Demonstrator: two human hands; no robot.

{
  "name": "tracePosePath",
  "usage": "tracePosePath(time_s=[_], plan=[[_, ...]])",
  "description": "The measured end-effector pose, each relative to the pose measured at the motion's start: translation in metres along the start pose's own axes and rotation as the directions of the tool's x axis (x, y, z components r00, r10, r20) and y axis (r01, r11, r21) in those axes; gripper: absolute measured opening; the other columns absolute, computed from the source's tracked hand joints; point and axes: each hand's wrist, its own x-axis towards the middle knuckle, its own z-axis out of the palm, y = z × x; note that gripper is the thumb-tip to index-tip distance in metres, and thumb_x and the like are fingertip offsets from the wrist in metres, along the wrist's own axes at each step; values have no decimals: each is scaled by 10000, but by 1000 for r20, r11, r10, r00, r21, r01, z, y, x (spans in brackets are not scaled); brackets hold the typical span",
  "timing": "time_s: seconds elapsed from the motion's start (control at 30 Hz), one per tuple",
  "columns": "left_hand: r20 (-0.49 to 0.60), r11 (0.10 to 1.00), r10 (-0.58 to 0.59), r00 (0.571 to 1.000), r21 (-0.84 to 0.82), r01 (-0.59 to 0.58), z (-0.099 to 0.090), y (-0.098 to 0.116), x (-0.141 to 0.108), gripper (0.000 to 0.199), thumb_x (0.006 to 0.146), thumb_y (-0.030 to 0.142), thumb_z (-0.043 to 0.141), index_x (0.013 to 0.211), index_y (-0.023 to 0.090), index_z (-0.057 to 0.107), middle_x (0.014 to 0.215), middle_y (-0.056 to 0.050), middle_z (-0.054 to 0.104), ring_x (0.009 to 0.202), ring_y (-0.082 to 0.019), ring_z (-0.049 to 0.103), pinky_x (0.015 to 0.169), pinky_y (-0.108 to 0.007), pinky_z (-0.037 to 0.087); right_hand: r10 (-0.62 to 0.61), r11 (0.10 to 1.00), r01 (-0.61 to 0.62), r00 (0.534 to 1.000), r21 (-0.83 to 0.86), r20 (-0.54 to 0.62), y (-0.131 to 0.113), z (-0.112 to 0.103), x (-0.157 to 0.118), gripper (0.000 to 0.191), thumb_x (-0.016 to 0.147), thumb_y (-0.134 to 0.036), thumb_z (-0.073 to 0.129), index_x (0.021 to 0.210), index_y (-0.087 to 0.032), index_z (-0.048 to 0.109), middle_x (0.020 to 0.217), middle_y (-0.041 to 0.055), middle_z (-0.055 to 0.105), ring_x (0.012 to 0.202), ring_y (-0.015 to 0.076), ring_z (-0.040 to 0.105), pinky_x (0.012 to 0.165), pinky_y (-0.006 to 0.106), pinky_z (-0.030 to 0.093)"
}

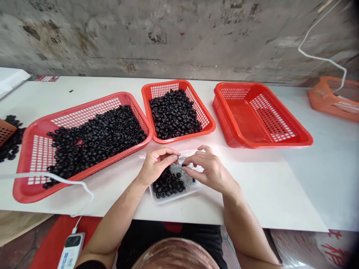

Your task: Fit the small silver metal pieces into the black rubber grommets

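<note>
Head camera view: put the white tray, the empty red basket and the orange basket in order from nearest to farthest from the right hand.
1. White tray: just under the right hand, at the table's front edge.
2. Empty red basket: ahead and to the right.
3. Orange basket: farthest, at the far right.

Both bare forearms [112, 220] angle inward toward each other. The left hand [157, 166] curls palm-down, close beside the right hand [209, 170], whose fingertips [185, 163] pinch together.
</note>
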Motion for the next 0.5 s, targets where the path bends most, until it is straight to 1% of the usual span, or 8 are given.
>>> tracePosePath(time_s=[0.07,0.13,0.2,0.3,0.4,0.5], plan=[[40,999,-15,999,42,13,0,0,-1,137,873,290,740,902,160,774,825,-34,707,727,-130,667,692,-231,531,-48,999,49,986,6,-161,2,-1,1,78,977,-285,650,966,-210,670,753,-21,714,640,129,610,1022,419,358],[70,997,-43,997,74,38,1,0,-2,161,877,306,736,897,150,769,816,-36,684,716,-131,655,687,-238,532,-106,994,93,964,-64,-245,3,2,2,52,971,-257,667,1013,-226,662,798,-15,737,666,137,632,1021,429,360],[81,995,-76,994,63,71,2,-1,-3,189,864,333,750,900,148,767,829,-39,674,713,-136,657,689,-249,541,-162,981,126,949,-146,-270,4,6,2,95,969,-222,667,1061,-242,656,879,-2,764,716,149,661,1029,441,356],[67,994,-109,992,7,109,3,-2,-3,247,818,380,794,893,146,765,828,-39,675,702,-143,658,682,-261,550,-233,959,180,939,-217,-254,6,12,1,196,980,-149,621,1138,-260,653,978,17,782,792,161,693,1028,442,363],[52,990,-136,989,-21,137,3,-3,-2,277,802,404,807,888,144,764,820,-40,688,700,-140,656,688,-263,557,-286,949,239,927,-204,-242,6,16,1,302,984,-76,561,1205,-264,646,1060,41,781,878,172,710,992,430,393],[58,985,-163,985,-43,165,1,-3,-2,275,810,403,799,902,146,761,854,-43,703,719,-143,669,717,-274,579,-253,966,225,928,-131,-274,6,18,4,297,982,-98,593,1232,-252,638,1054,51,778,868,183,697,922,417,422]])
